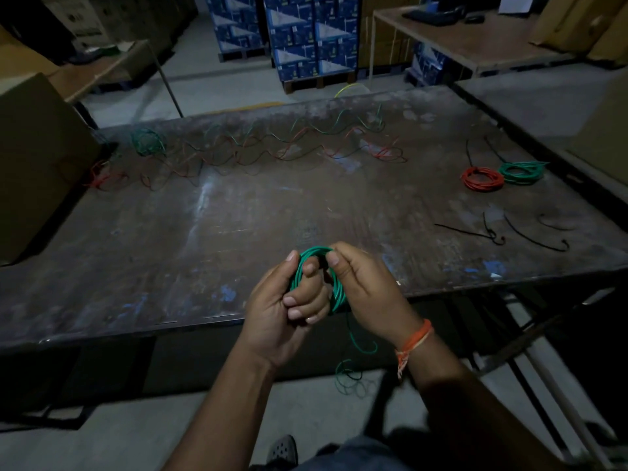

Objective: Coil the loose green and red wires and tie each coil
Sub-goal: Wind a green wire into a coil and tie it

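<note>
Both hands are working one green coil (317,277) at lower centre: the left hand (289,307) is curling its grip through the loops, the right hand (360,283) is pinching the rim. The tail (353,355) is dangling below (winding looks unfinished); next, gather it, then reach a black tie (475,232) on the surface (170,232).

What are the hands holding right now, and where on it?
Both hold one green wire coil: the left hand grips its left side, the right hand pinches its top. A loose tail hangs below.

Worn dark table (238,212); loose green and red wires (272,144) tangled along far edge, red coil (482,179) touching green coil (521,171) at right, black ties (530,232) nearer
</note>
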Motion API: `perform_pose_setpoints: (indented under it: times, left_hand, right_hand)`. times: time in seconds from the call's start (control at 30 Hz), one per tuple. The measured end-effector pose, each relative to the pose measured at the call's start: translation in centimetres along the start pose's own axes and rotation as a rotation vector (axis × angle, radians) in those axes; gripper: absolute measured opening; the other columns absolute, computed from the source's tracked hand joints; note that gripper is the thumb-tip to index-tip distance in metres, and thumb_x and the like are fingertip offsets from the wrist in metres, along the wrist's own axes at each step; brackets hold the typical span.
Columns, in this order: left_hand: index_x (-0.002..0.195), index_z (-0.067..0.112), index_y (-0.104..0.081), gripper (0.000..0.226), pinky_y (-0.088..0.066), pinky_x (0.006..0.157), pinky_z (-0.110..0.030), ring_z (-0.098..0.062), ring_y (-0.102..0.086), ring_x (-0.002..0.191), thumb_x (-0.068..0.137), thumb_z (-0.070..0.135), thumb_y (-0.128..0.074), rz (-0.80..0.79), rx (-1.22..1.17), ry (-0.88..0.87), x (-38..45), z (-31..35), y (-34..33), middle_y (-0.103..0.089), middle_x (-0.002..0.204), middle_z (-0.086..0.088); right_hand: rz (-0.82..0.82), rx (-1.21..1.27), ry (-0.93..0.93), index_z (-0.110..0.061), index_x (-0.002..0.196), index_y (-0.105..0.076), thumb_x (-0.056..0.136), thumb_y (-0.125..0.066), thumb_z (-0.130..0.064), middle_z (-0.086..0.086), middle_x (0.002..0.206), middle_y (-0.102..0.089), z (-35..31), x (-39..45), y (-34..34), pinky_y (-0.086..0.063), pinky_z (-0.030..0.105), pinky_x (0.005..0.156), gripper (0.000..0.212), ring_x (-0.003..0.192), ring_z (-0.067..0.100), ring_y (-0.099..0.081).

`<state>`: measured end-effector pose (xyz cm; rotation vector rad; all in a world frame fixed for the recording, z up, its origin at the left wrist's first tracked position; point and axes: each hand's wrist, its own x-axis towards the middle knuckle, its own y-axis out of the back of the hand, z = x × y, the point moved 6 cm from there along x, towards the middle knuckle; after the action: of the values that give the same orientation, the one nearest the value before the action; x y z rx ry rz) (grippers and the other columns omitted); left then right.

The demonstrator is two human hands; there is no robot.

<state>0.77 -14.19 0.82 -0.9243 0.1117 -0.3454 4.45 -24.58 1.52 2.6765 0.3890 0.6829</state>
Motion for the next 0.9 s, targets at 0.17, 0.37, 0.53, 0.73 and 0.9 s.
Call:
perform_pose_setpoints:
  times: [0.17,0.37,0.53,0.73,0.9]
  left_hand:
    - [0.083,0.016,-0.054,0.035,-0.024,0.045,-0.019,-0.005,-0.021,0.040,0.106,0.032,-0.034,0.019,-0.230,-0.023,0.2,0.1,0.7,-0.025,0.049,0.011]
    - [0.089,0.015,-0.049,0.038,-0.031,0.052,-0.021,-0.005,-0.026,0.047,0.111,0.032,-0.022,-0.012,-0.411,-0.142,0.6,1.5,2.0,-0.030,0.055,0.010]
    - [0.088,0.017,-0.051,0.034,-0.033,0.050,-0.019,-0.005,-0.037,0.044,0.110,0.033,-0.030,0.120,-0.345,-0.233,0.3,2.6,3.5,-0.040,0.053,0.007]
    - [0.086,0.020,-0.049,0.031,-0.032,0.047,-0.017,-0.002,-0.034,0.044,0.108,0.034,-0.031,0.388,0.035,-0.341,0.0,2.6,3.7,-0.037,0.055,0.011]
    - [0.082,0.016,-0.048,0.036,-0.044,0.054,-0.023,-0.011,-0.050,0.052,0.111,0.024,-0.029,0.535,0.568,-0.496,-0.6,2.8,2.8,-0.053,0.058,0.002]
  right_hand:
    - [-0.104,0.135,-0.104,-0.014,0.103,-0.063,0.109,-0.039,-0.038,0.011,0.091,-0.065,1.3,-1.1,0.0,-0.051,0.049,0.081,0.035,0.087,0.029,-0.062]
    - [-0.207,0.175,-0.249,-0.021,0.117,-0.065,0.100,-0.055,-0.026,-0.002,0.072,-0.066,3.9,-3.0,-0.1,-0.048,0.032,0.064,0.020,0.063,0.013,-0.056]
    - [-0.237,0.003,-0.268,-0.022,0.091,-0.070,0.094,-0.069,-0.019,-0.014,0.065,-0.059,4.9,-4.2,1.7,-0.042,0.021,0.062,0.004,0.062,0.000,-0.050]
    - [-0.311,-0.215,-0.058,-0.021,0.097,-0.074,0.094,-0.066,-0.018,-0.008,0.086,-0.069,2.6,-3.9,2.8,-0.050,0.027,0.074,0.009,0.082,0.005,-0.064]
    - [-0.345,-0.261,0.060,-0.019,0.093,-0.072,0.094,-0.064,-0.025,-0.010,0.081,-0.068,-0.2,-3.5,1.3,-0.045,0.025,0.068,0.010,0.076,0.004,-0.060]
